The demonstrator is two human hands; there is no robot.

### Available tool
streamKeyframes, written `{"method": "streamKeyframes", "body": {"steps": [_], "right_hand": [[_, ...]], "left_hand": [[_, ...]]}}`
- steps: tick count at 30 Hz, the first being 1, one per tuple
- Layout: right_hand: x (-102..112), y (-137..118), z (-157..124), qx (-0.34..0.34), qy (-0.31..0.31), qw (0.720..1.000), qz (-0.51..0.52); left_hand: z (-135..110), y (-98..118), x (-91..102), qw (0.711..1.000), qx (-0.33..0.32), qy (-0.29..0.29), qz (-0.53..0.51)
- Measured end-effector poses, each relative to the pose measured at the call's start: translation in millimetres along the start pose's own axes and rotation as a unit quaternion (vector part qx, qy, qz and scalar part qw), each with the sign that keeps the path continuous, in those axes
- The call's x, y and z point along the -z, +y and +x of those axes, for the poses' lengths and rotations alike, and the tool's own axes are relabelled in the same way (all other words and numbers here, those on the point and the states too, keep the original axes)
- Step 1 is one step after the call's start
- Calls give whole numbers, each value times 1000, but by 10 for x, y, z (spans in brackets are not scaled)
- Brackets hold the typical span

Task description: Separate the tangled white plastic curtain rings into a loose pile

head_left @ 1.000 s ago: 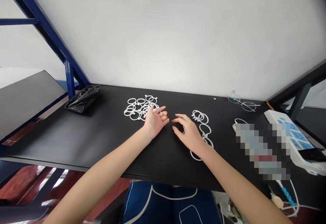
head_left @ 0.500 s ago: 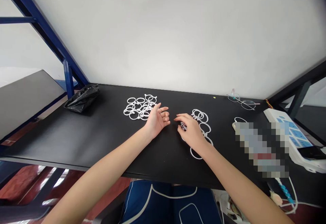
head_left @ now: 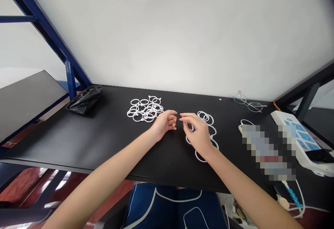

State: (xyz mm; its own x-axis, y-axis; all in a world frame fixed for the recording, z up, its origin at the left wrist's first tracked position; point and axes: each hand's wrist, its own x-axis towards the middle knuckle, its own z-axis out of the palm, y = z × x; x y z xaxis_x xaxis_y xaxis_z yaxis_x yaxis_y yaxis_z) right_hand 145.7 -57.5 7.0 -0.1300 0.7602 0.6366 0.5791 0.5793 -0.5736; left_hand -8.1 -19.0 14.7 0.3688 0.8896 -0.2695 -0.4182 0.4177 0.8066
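My left hand (head_left: 164, 124) hovers over the black desk with its palm turned inward, fingers loosely bent and nothing visible in them. Just left of it lies a cluster of white rings (head_left: 137, 117) with small knobs, which look like curtain rings; the wrist side partly covers its right edge. Facing it, my right hand (head_left: 196, 131) has curved fingers, with the thumb apart from the index finger and no ring seen in its grasp. A second group of white rings (head_left: 214, 130) lies beneath and around the right hand, partly hidden by it.
A black plastic bag (head_left: 85, 100) lies on the desk (head_left: 104, 131) at the left. Eyeglasses (head_left: 247, 103) rest at the back right. A white power strip (head_left: 300, 135), a blurred-out object (head_left: 268, 154) and cables occupy the right end. A wall stands behind.
My left hand has turned and drawn slightly down and right, its fingers bending more. The right hand's thumb has moved nearer its fingertips. The ring groups look unchanged.
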Motion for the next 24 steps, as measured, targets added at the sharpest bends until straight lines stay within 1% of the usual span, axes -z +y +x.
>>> {"method": "streamKeyframes", "body": {"steps": [3,7,11,14,17,21,24], "right_hand": [[1,-20,-2,25,27,999,-3],[-3,-28,-8,36,41,999,0],[1,-49,-5,46,50,997,18],[13,-71,1,53,55,997,34],[20,-83,-2,45,59,996,58],[9,-81,-23,19,59,992,106],[0,-82,-35,13,61,987,146]], "left_hand": [[-20,-26,-18,998,-30,-10,52],[-32,-81,-27,991,-58,-35,118],[-32,-119,-29,978,-83,-86,173],[-21,-136,-23,968,-110,-127,187],[-9,-155,-9,957,-134,-168,194],[-5,-183,10,944,-126,-214,219],[-8,-189,17,943,-123,-217,220]]}}
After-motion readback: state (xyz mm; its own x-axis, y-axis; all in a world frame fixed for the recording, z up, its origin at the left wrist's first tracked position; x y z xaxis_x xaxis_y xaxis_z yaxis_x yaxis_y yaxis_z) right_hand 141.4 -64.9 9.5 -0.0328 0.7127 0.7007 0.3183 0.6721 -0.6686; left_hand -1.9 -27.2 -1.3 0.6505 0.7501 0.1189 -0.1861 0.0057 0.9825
